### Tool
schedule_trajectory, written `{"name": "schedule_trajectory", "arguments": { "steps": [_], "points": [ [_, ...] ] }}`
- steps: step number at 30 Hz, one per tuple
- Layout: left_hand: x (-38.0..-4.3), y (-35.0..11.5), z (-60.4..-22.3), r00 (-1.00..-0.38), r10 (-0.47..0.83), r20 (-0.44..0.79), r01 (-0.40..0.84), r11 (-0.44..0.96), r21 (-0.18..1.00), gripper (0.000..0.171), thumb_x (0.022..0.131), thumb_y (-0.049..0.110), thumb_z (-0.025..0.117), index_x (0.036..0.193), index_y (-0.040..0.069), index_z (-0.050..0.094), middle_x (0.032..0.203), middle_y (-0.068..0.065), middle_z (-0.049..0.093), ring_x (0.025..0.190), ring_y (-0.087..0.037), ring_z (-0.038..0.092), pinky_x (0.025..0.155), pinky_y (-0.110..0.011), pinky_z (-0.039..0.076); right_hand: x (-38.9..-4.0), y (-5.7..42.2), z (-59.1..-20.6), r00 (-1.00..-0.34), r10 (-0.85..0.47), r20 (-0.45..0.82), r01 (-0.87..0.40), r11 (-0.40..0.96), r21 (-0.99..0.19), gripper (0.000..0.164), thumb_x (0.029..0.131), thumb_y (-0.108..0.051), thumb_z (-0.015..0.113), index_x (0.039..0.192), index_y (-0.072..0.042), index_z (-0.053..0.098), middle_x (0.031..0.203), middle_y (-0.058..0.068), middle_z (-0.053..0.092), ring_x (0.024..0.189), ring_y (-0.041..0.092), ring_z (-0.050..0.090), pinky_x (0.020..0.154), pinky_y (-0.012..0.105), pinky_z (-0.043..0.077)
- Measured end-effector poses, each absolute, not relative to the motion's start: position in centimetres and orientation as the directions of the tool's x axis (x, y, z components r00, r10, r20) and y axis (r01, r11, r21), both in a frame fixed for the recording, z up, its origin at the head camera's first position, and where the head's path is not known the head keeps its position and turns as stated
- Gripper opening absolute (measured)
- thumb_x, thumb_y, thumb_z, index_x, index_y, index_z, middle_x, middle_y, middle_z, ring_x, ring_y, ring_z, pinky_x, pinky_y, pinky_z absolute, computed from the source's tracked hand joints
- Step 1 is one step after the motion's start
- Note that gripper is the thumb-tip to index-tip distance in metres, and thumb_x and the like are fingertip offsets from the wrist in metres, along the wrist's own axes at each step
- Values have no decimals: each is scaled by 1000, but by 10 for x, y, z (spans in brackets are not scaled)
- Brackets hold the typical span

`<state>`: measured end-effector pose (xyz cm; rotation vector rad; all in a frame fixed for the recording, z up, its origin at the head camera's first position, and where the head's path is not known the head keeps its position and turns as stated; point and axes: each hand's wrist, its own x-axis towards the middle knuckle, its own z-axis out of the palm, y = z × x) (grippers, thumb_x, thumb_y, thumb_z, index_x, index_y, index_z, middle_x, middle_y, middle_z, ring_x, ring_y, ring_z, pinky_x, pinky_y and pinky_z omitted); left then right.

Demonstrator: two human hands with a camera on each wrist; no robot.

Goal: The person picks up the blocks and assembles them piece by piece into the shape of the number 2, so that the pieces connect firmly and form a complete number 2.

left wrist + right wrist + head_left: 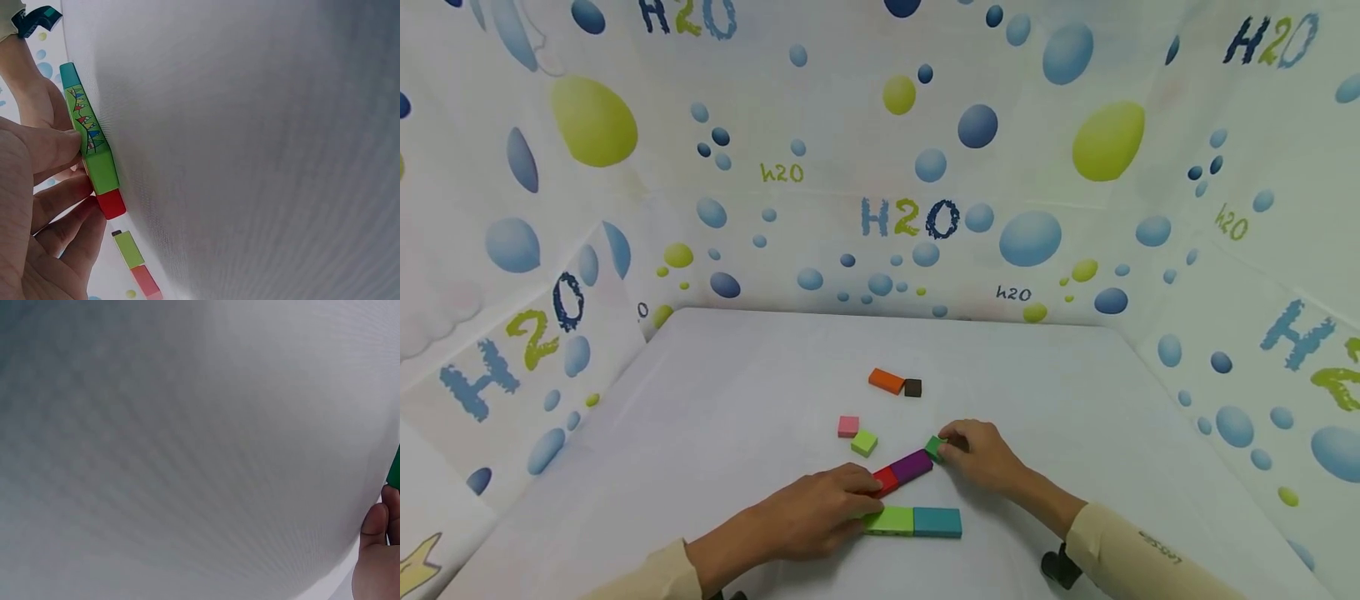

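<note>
My left hand (820,510) pinches the left end of a red block (886,480), its thumb beside a light green block (891,521). A purple block (913,466) continues the slanted row from the red one. In the left wrist view, the light green block (90,128) carries a printed bunting pattern, and the red block (111,204) shows past its end. My right hand (983,454) pinches a small green block (934,448) at the purple block's upper right end. Only the edge of that green block (394,472) enters the right wrist view. A teal block (937,522) adjoins the light green one.
Behind the hands, a pink block (848,426) touches a lime block (864,443). Farther back, an orange block (886,381) lies against a dark brown cube (913,387). Everything sits on a white cloth-covered table (737,392), with patterned curtains (820,242) around it.
</note>
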<state>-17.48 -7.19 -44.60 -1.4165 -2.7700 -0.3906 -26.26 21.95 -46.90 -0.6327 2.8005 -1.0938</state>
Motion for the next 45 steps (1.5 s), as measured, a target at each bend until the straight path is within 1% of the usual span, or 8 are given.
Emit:
{"name": "schedule_trajectory", "arguments": {
  "steps": [8,12,15,22,24,35,39,45],
  "points": [
    [-175,-73,-450,-591,798,123,800,559,216,31,97,20,70,128,21,71,134,3,62,125,-15,56,100,-33,54,-262,219,-470,-908,-406,105,-366,646,-670,12,97,-10,66,107,-6,72,91,-4,66,88,13,57,78,29,51],
    [-175,-74,-450,-595,795,118,797,564,217,32,96,20,70,129,21,71,134,3,62,125,-16,55,99,-33,54,-262,216,-469,-902,-414,118,-381,642,-665,13,96,-9,66,108,-5,71,89,-4,65,86,13,56,76,27,51],
    [-176,-75,-449,-594,795,120,798,565,209,32,96,21,71,128,22,71,134,3,62,125,-16,56,99,-33,54,-264,212,-466,-906,-398,145,-391,651,-651,15,96,-11,67,110,-5,70,87,-4,62,84,14,55,75,29,50],
    [-177,-75,-448,-585,800,131,807,557,198,32,95,20,72,128,21,71,133,3,63,124,-16,56,99,-33,54,-272,197,-461,-917,-356,182,-392,709,-587,21,94,-18,71,113,-9,71,96,-4,64,97,16,52,82,35,49],
    [-177,-75,-448,-585,800,130,806,558,197,33,95,21,72,128,21,71,133,2,63,124,-16,57,98,-32,54,-273,192,-461,-913,-368,179,-399,708,-582,22,94,-19,71,114,-10,71,98,-4,65,99,16,51,84,36,49],
    [-177,-76,-449,-581,805,124,808,551,206,34,94,22,74,127,22,72,132,3,63,124,-15,56,97,-29,54,-274,157,-456,-887,-451,94,-433,746,-505,24,92,-28,72,111,-14,70,98,-4,61,98,15,46,74,27,51],
    [-177,-76,-449,-569,811,139,818,541,193,32,94,19,74,126,21,72,130,3,64,122,-15,57,98,-30,54,-274,143,-454,-879,-470,84,-449,756,-476,25,90,-31,74,109,-14,72,97,-4,63,98,15,46,73,26,51],
    [-175,-75,-448,-563,811,155,824,538,180,31,94,17,73,125,20,72,130,2,64,121,-14,58,98,-30,54,-272,131,-452,-860,-504,78,-482,753,-448,28,90,-32,74,109,-11,73,97,-3,67,97,15,45,74,27,47]
  ]
}}
